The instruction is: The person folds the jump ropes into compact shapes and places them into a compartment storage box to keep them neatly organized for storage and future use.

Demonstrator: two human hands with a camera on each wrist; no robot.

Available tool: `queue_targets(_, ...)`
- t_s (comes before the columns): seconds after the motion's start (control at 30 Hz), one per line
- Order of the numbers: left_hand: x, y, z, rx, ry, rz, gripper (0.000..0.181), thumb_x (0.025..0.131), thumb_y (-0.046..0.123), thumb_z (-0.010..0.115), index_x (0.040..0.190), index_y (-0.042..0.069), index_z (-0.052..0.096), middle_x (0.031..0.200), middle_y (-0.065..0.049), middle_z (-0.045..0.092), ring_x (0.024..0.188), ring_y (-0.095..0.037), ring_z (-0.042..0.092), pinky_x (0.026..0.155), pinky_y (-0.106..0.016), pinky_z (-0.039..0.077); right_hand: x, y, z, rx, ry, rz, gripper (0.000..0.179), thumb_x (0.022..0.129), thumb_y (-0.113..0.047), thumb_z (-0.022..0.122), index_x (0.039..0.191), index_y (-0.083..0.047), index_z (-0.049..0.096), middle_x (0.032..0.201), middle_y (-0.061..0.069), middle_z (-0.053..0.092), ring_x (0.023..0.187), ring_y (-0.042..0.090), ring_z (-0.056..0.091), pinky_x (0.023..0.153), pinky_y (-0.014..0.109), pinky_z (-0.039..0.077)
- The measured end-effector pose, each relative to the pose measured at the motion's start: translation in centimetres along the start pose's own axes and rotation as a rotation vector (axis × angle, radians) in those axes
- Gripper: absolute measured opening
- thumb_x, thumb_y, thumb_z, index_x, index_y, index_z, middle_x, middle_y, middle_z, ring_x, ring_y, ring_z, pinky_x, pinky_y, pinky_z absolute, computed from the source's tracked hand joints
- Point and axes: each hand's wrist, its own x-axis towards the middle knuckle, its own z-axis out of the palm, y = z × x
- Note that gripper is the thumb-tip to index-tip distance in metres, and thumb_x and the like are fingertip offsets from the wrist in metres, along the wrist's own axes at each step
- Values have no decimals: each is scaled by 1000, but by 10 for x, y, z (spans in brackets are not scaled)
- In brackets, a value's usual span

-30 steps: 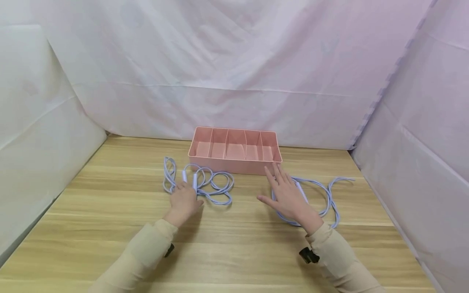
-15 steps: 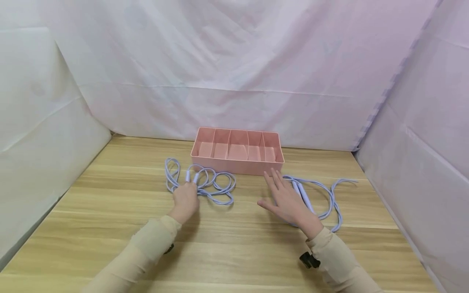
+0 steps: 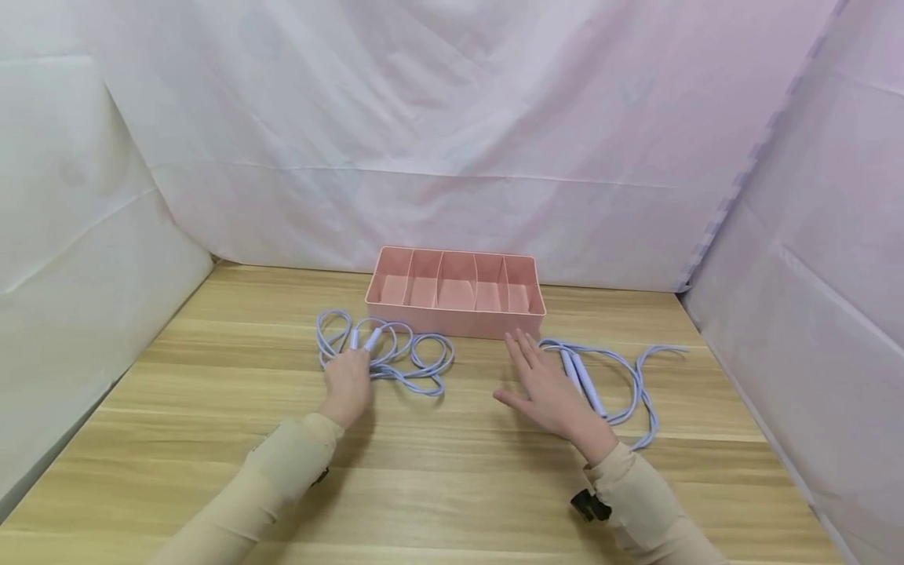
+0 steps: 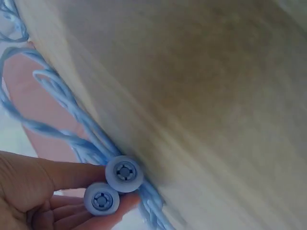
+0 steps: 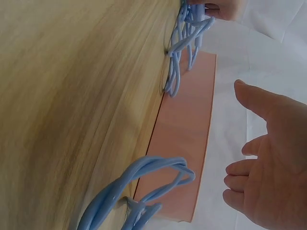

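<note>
The left jump rope (image 3: pixel 387 372) lies on the tabletop (image 3: pixel 438 471) just in front of the pink box (image 3: pixel 452 319), its cord spread in loose loops toward the right. The person's left grip (image 3: pixel 348 387) pinches both of its handles (image 3: pixel 372 340) side by side, thumb on one flank and fingers beneath, as the left wrist view shows, with their round end caps (image 4: pixel 124 173) turned toward that camera. The right grip (image 3: pixel 554 392) is spread, thumb well apart from straight fingers, holding nothing; it hovers beside the right jump rope (image 3: pixel 589 384), whose paired handles slant along the back of the hand. The handles look stiff, light and smooth enough to slip past each other, so squeezing the pair near mid-length seems the best hold; nothing about them looks fragile. The cord looks soft and springy, likely to trail, sag and snag, so its loops would want gathering by a second hand. For edges, the box rim and its thin dividers stand above the tabletop and could catch a dangling loop, while the white cloth (image 3: pixel 452 212) closes in right behind the box. The easiest room for moving lies between the two ropes, toward the person, and over the box.
</note>
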Motion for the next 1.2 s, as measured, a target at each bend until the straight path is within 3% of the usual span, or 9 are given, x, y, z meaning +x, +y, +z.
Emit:
queue_targets(0.2, 1, -21, -20, -124, -70, -18, 4, 69, -4, 59, 68, -3, 55, 63, -16, 57, 56, -31, 57, 46, -37, 48, 3, -5, 5, -10, 7, -32, 84, 89, -47, 49, 142, 5, 10, 149, 20, 7, 137, 33, 8, 109, 46, 19)
queue_targets(0.3, 2, -31, -43, -272, -138, -27, 4, 68, -4, 60, 67, -4, 56, 60, -14, 56, 52, -26, 55, 44, -33, 46, 4, -8, 3, 11, 4, -19, 84, 89, -45, 51, 142, 6, 10, 149, 20, 6, 137, 32, 8, 110, 44, 17)
queue_targets(0.4, 3, -38, -62, -468, -217, 21, 4, 68, -2, 60, 68, -6, 60, 57, -9, 58, 47, -17, 51, 42, -27, 42, 6, -14, 0, 72, -21, -8, 86, 89, -44, 52, 142, 6, 7, 149, 19, 4, 137, 32, 7, 110, 45, 16)
queue_targets(0.53, 1, -41, -73, -834, -424, 102, 16, 74, 1, 61, 85, -11, 65, 69, -12, 66, 56, -13, 59, 51, -27, 51, 9, -24, -7, 271, -83, 1, 86, 89, -45, 52, 144, -1, 2, 150, 14, 0, 137, 29, 7, 110, 45, 16)
queue_targets(0.67, -5, -36, -73, -1143, -646, 122, 31, 81, 6, 61, 104, -16, 58, 85, -16, 68, 71, -18, 65, 67, -33, 55, 18, -39, -13, 460, -87, -24, 80, 91, -46, 47, 145, -9, 1, 151, 7, 1, 137, 25, 10, 110, 43, 17)
queue_targets(0.87, -8, -25, -79, -1281, -789, 140, 39, 83, 13, 63, 111, -13, 56, 90, -12, 69, 79, -18, 65, 72, -34, 54, 46, -61, -17, 546, 72, -143, 59, 97, -21, 42, 146, -10, 10, 151, 6, 13, 137, 22, 15, 110, 41, 19)
queue_targets(0.97, -10, -19, -83, -1356, -856, 178, 41, 83, 12, 63, 114, -13, 54, 94, -13, 68, 84, -21, 66, 73, -33, 54, 63, -68, -12, 633, 151, -182, 56, 94, -8, 44, 144, -5, 18, 147, 11, 25, 131, 24, 30, 106, 40, 28)
queue_targets(1.07, -12, -15, -83, -1447, -917, 227, 39, 84, 10, 61, 115, -13, 53, 99, -15, 67, 87, -21, 65, 73, -30, 53, 77, -73, -4, 795, 190, -162, 45, 94, -3, 41, 137, 1, 32, 136, 15, 42, 121, 26, 44, 98, 38, 39)
queue_targets(1.2, -16, -14, -73, -1573, -980, 234, 35, 87, 8, 57, 116, -11, 52, 100, -9, 68, 87, -15, 65, 62, -18, 48, 89, -77, 3, 1040, 227, -61, 26, 94, -1, 32, 107, 9, 52, 100, 16, 58, 97, 30, 55, 85, 34, 48)
